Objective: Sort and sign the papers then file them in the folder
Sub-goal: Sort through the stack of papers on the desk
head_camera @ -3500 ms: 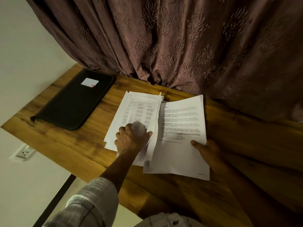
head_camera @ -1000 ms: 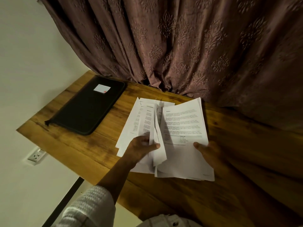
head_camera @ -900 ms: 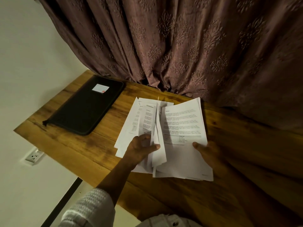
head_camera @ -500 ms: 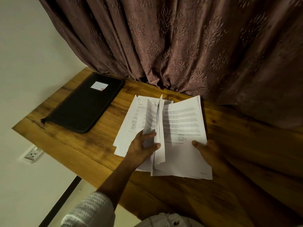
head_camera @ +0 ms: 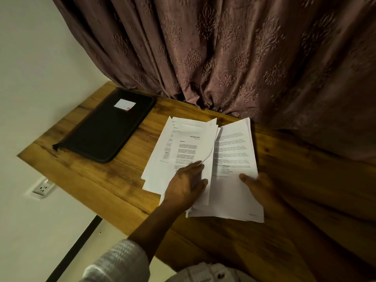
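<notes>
Papers (head_camera: 205,151) are lying in two overlapping piles to the right of the folder (head_camera: 105,127), on the same wooden table (head_camera: 101,180) that is carrying it.

A patterned brown curtain (head_camera: 223,58) is hanging behind the folder, its hem covering the table's far edge. The table's right side, far from the folder, is sinking into shadow, and the grain there is hard to make out.

The folder is black, zipped and lying flat.

The near pile (head_camera: 179,147) is fanning out beside the folder. "Section 1" is showing, and a heading is reading "Sample Inter" before a curling sheet (head_camera: 209,155) is cutting it off. The far pile (head_camera: 234,192), further from the folder, is printed too, but the lines are blurring.

The left hand (head_camera: 187,186) is lying flat with fingers stretched on the pile nearer the folder, thumb touching the curling sheet, nothing clasped. The right hand (head_camera: 258,186) is at the edge of the pile farther from the folder, thumb pressing on top. Its other fingers are in the dark, so I cannot tell whether it is gripping.

A wall socket (head_camera: 43,188) is sitting below and left of the folder.

A white label (head_camera: 124,104) with a red mark is sticking to the folder's far end, too small to read.
</notes>
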